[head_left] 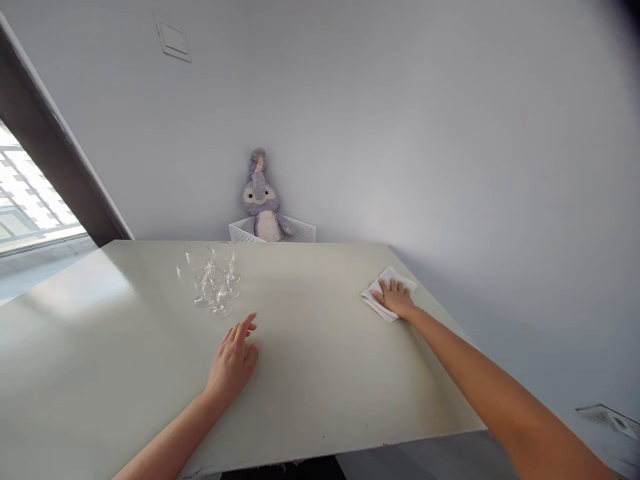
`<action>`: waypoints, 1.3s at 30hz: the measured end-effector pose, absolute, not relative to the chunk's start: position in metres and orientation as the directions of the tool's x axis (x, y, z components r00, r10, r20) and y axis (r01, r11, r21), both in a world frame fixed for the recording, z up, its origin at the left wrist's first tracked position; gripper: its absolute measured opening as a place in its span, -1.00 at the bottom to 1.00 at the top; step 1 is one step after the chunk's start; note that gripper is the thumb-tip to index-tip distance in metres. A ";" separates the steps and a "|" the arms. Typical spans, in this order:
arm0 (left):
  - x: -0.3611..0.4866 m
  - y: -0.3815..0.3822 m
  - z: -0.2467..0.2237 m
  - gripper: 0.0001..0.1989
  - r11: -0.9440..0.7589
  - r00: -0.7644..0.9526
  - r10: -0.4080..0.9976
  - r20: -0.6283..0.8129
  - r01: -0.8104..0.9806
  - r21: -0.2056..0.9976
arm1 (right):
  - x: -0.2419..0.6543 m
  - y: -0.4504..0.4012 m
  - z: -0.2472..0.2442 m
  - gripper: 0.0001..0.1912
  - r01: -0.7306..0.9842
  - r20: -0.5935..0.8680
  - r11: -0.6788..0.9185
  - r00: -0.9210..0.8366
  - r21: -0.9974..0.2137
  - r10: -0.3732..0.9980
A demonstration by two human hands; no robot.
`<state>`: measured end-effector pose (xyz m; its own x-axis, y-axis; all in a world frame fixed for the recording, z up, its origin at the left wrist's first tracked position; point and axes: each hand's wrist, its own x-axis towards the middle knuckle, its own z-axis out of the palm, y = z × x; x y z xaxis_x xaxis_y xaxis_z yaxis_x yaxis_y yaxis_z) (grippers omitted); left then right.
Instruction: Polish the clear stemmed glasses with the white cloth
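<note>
My right hand (395, 298) lies flat with fingers spread on a folded white cloth (376, 303), pressing it against the table (310, 360) near its right edge. Corners of the cloth stick out around the hand. My left hand (234, 357) is over the left-middle part of the table, fingers loosely bent and apart, with nothing in it. Just beyond it stands a cluster of several clear stemmed glasses (213, 280), close together. The left hand does not touch them.
Behind the table's far edge, a grey plush toy (267, 217) sits in a white perforated basket (306, 233). A wall (450, 133) runs along the back and right side. A window (33, 190) is at the left. The table's front edge is near my body.
</note>
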<state>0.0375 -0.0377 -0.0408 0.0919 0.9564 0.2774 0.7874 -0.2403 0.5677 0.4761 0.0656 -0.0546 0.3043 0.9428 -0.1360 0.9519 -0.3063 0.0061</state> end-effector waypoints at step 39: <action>0.017 0.042 0.008 -0.71 -0.056 -0.150 0.934 -0.323 -0.957 0.284 | 0.255 -0.055 -0.038 -0.75 0.683 0.296 0.727 -0.682 -0.071 0.669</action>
